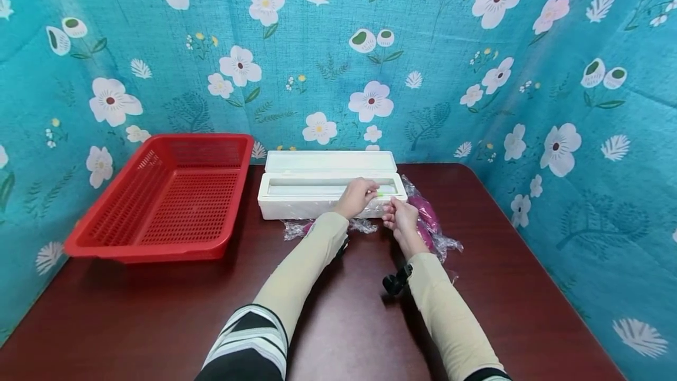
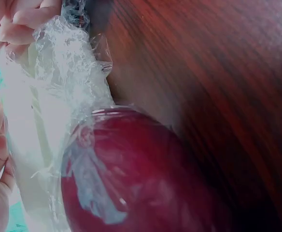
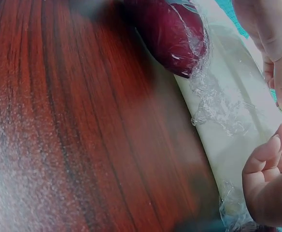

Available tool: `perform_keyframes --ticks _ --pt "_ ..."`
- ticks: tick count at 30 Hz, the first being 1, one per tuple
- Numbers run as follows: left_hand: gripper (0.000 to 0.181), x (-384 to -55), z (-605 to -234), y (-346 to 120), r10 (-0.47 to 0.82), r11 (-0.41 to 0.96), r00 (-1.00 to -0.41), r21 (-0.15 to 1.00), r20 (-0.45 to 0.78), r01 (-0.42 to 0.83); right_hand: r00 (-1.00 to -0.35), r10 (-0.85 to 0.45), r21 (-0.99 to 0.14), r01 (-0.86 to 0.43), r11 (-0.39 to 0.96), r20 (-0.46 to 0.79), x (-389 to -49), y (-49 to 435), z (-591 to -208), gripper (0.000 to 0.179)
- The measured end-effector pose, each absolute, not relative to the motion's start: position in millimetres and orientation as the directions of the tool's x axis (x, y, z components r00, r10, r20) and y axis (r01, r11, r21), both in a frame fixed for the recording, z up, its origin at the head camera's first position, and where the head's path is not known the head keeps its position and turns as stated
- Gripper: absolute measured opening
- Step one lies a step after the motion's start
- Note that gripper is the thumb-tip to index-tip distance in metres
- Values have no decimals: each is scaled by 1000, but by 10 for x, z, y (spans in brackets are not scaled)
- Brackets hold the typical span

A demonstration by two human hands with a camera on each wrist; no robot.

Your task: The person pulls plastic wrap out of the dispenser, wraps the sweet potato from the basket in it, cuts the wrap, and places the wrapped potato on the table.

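A long white cling film box (image 1: pixel 298 210) stands at the table's back with its lid (image 1: pixel 330 161) raised. Over its right half, my left hand (image 1: pixel 358 197) pinches at a small green tab (image 1: pixel 379 194) on the front rim. My right hand (image 1: pixel 403 217) has curled fingers at the box's front right corner; whether film is between its fingertips cannot be seen. Crumpled clear film (image 2: pixel 68 58) lies along the box front. A purple-red rounded thing (image 2: pixel 131 179) in clear film lies before the box. More film-wrapped purple things (image 1: pixel 425 213) lie beside my right hand.
A red slotted plastic basket (image 1: pixel 153 249) stands at the left of the dark wooden table (image 1: pixel 359 310). A blue flowered cloth (image 1: pixel 317 63) hangs behind the table and along its right side.
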State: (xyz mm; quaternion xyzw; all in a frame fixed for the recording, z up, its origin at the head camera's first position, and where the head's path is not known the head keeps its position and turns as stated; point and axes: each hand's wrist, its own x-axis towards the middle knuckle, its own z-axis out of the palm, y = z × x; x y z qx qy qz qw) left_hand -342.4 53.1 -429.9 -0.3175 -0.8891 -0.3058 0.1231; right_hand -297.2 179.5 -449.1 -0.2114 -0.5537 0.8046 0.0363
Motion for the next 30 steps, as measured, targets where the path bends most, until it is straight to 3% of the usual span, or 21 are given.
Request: perform_keyframes --ticks 7,14,21,30 --pt "15 -3413 -4272 526 549 608 -733 410 401 680 -912 285 -908 175 -380 -295 -2959 1809 -4480 21" --pt "16 -3439 -4312 550 474 577 -813 578 338 577 -910 296 -913 170 -371 -290 -2964 1806 -4476 21" --pt "15 -3432 -4271 549 425 562 -866 674 262 479 -901 312 -908 171 -383 -301 -2974 1796 -4475 21" --pt "13 -3447 -4220 516 485 612 -836 585 255 533 -895 327 -903 159 -400 -302 -2977 1774 -4455 20"
